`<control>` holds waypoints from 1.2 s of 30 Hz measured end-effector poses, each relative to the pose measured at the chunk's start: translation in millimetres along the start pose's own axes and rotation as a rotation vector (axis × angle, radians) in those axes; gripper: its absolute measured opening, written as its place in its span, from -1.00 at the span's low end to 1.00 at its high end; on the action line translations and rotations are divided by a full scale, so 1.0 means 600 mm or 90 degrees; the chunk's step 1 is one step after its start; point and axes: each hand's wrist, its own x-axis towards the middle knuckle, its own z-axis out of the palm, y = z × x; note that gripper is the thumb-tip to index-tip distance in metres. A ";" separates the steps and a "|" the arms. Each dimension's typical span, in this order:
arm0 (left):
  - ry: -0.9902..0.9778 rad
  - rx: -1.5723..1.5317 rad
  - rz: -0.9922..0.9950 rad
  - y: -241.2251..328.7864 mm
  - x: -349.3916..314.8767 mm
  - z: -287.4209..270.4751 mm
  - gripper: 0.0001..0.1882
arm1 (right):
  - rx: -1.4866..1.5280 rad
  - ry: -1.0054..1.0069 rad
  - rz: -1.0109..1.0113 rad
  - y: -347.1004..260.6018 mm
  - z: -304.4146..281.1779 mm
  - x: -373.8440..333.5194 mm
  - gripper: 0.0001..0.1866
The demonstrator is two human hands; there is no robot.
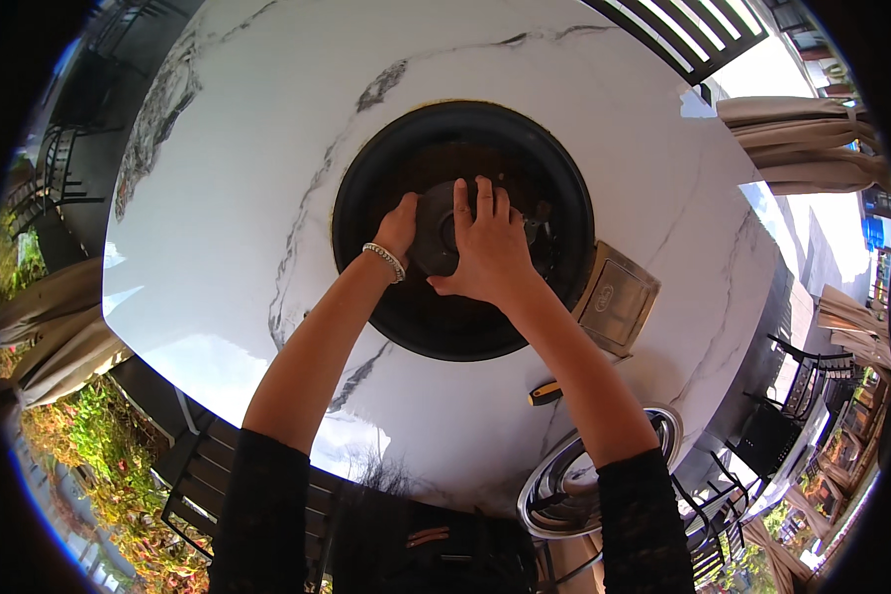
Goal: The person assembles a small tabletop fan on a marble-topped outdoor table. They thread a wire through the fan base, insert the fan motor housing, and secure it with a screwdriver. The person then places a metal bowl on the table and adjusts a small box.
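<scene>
A dark grey round disc (434,226) with a raised ring at its middle is inside a round black basin (376,163) set into the tabletop. My left hand (399,230) grips the disc's left edge, a beaded bracelet at its wrist. Over the disc's right side lies my right hand (489,246), fingers stretched across the ring and thumb at the near side, grasping it. The palm hides much of the disc there. Brownish stains mark the basin's floor, and something small and shiny shows just right of my right fingers.
The basin sits in a white marble-patterned table (238,178). To its right is a brass-coloured metal panel (616,305). A yellow-and-black handle (544,394) lies beside my right forearm. A shiny round metal piece (537,500) is at the near right edge. Slatted chairs (698,40) stand around.
</scene>
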 end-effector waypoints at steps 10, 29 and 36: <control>0.055 -0.010 0.007 -0.007 0.008 0.019 -0.43 | -0.038 -0.077 0.036 -0.006 -0.014 0.006 0.21; -0.020 -0.054 -0.045 0.015 -0.015 0.016 -0.56 | 0.002 -0.085 0.091 -0.027 -0.017 0.009 0.23; -0.051 -0.118 -0.062 0.029 -0.031 0.032 -0.57 | 0.007 -0.120 0.104 -0.028 -0.020 0.013 0.21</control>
